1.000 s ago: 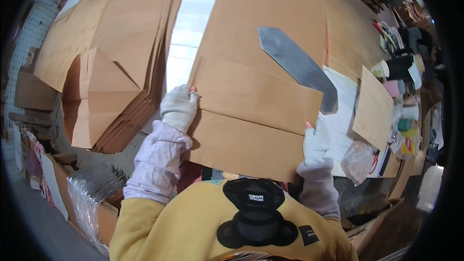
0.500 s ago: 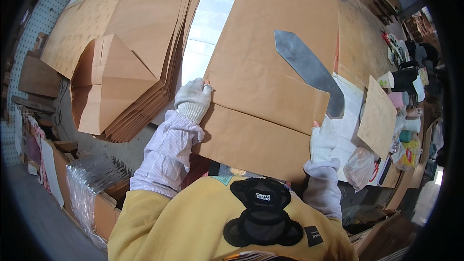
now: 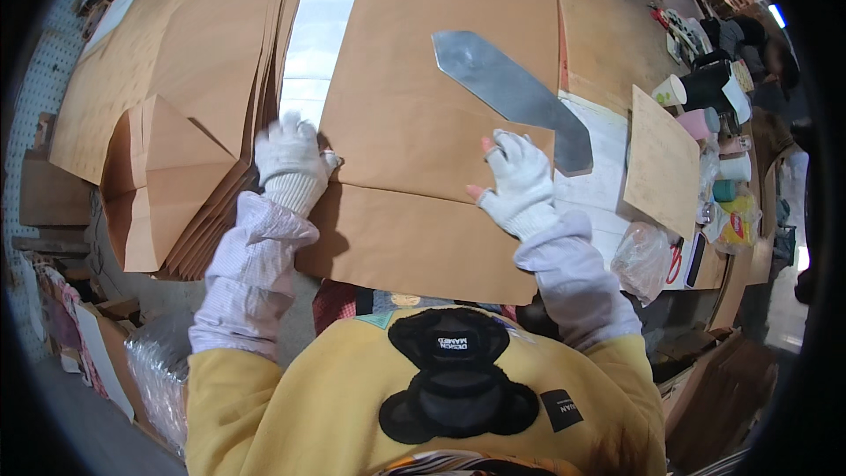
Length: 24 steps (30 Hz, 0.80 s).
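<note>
Near edge: the front strip of the brown paper piece (image 3: 423, 238) lies closest to the wearer's body, flat and slightly overhanging the worktable (image 3: 608, 35). A crease (image 3: 401, 193) crosses the paper just beyond this strip.

Hands: the left hand (image 3: 291, 159), in a white fingerless glove, is at the paper's left edge, thumb at the margin, fingers loosely spread and slightly bent; cannot tell whether it pinches the edge. The right hand (image 3: 515, 178), gloved alike, is over the right part of the paper, palm down, thumb and fingers well parted, nothing held.

Progress (judged): the crosswise crease is done; the near end is otherwise flat, with no opened end formed. By comparison, the stack of brown paper (image 3: 216, 44) at left has a spread, angular folded end (image 3: 167, 176) on top. If this piece is to match, that shaping is left.

Beyond the hands: a grey pointed plate (image 3: 511, 97) lies aslant over the paper's right side, its near tip on white sheeting (image 3: 608, 145). Right of it, a tan board (image 3: 661, 163) rests near a clear plastic bag (image 3: 648, 256); farther out, a paper cup (image 3: 670, 91) and a pink cup (image 3: 699, 123).
</note>
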Motion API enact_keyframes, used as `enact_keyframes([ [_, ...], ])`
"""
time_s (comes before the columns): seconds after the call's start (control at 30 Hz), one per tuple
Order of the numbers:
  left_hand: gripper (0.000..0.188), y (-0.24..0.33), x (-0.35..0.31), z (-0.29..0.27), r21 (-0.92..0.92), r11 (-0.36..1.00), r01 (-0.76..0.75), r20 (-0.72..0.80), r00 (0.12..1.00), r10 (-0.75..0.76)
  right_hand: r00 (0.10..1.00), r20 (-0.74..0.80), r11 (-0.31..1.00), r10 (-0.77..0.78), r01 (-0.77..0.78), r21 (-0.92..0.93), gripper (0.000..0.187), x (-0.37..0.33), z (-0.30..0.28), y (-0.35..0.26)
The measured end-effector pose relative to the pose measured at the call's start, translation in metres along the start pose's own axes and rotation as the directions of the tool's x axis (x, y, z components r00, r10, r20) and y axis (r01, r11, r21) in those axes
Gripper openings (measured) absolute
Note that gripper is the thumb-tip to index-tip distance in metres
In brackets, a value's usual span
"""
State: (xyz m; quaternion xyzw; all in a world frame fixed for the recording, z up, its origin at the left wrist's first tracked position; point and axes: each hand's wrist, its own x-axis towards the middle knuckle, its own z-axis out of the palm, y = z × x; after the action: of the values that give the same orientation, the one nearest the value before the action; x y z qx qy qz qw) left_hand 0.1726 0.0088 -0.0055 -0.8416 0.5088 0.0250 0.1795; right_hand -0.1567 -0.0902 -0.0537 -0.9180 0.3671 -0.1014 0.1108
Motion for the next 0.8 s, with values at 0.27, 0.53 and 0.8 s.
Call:
enact_keyframes([
  [0.27,0.075,0.081,-0.001,-0.019,-0.25,0.308,-0.918,-0.672,0.394,0.628,0.989,-0.083,0.991,-0.124,0.127,0.032,0.087,0.041,0.017,-0.057],
  [0.53,0.084,-0.006,0.004,0.043,-0.365,0.659,-0.657,-0.506,0.735,0.452,0.99,-0.142,1.0,-0.005,0.001,-0.023,0.091,-0.046,0.016,0.058],
  [0.8,0.056,0.053,0.015,-0.078,-0.453,0.688,-0.567,-0.331,0.824,0.461,0.955,-0.289,0.992,-0.065,0.093,0.086,0.075,-0.072,-0.002,0.023],
])
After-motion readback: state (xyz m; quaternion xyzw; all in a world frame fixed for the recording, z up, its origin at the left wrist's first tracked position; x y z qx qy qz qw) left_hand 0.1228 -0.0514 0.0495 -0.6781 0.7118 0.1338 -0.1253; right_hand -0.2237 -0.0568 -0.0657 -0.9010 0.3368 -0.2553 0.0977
